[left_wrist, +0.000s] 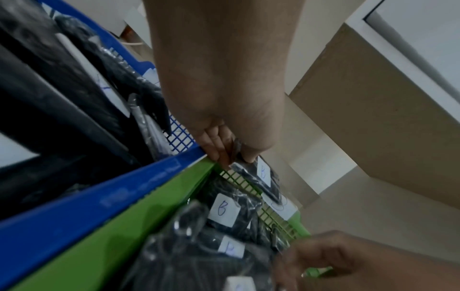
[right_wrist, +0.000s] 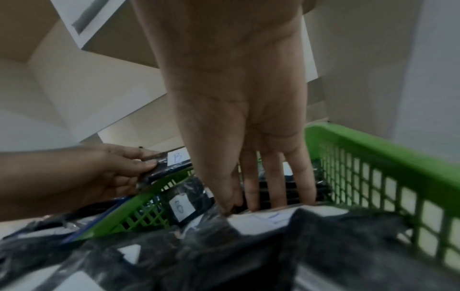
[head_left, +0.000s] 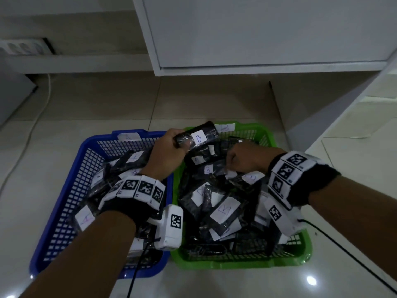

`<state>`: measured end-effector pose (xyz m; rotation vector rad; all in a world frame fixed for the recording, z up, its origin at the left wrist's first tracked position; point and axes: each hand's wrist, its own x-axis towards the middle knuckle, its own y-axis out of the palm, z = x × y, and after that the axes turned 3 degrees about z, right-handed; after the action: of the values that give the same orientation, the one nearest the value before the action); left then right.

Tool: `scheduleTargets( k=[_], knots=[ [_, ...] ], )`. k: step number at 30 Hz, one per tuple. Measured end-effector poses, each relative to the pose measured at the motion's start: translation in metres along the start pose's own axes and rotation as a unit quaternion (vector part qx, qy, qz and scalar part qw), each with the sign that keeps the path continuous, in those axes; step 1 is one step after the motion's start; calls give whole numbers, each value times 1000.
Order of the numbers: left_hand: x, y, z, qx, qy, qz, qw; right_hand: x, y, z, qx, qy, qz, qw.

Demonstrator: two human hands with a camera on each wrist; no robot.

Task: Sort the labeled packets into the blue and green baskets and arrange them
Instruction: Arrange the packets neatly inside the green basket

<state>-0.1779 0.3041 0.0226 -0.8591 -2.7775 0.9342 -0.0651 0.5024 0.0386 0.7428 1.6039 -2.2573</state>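
Currently your left hand (head_left: 169, 150) pinches the B packet (head_left: 198, 136) crosswise above the green basket (head_left: 266, 134); right-hand fingers (right_wrist: 276, 183), straight and apart, press packets below.

Held packet (head_left: 196, 136) label: "B"; green-basket packets (head_left: 224, 208): "B".

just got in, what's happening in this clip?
A person is sorting black labeled packets into two baskets on the floor. The left hand grips a packet marked B above the far end of the green basket, which already holds a heap of B packets. The right hand reaches into that heap, fingers on the packets. The blue basket beside it holds packets marked A.
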Motion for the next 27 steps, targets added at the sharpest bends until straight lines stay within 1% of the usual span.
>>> scheduleTargets(
  k=[3,6,8,12,14,16,18,20,22,23,24,25,27],
  knots=[
    [-7,3,0,-10,-4,-4,1000,-12,0,2,-17,-9,41,999],
    [-19,4,-1,-1,-2,14,1000,-23,1,11,-57,-21,77,995],
    [-28,3,-3,17,1,26,1000,-31,5,15,-61,-23,98,993],
    [-47,0,-9,37,1,62,997,-43,20,12,-56,-33,77,995],
    [-52,0,-11,26,-2,71,997,-47,23,9,-18,-26,69,997],
    [-54,0,-12,17,-6,64,998,-50,20,5,49,-18,39,998],
    [-53,0,-12,5,-13,50,999,-52,17,1,109,-1,-44,993],
    [-51,2,-14,-1,-21,47,999,-52,16,-3,175,4,-137,975],
    [-48,4,-18,6,-24,40,999,-52,16,-6,246,-13,-174,953],
    [-46,4,-19,10,-23,29,999,-52,15,-6,254,-17,-177,951],
    [-45,5,-21,13,-23,16,1000,-51,15,-7,235,-18,-172,956],
    [-43,5,-22,13,-25,3,1000,-51,15,-8,191,-16,-150,970],
    [-39,6,-22,21,-30,2,999,-55,17,-7,82,8,-59,995]
  ],
)
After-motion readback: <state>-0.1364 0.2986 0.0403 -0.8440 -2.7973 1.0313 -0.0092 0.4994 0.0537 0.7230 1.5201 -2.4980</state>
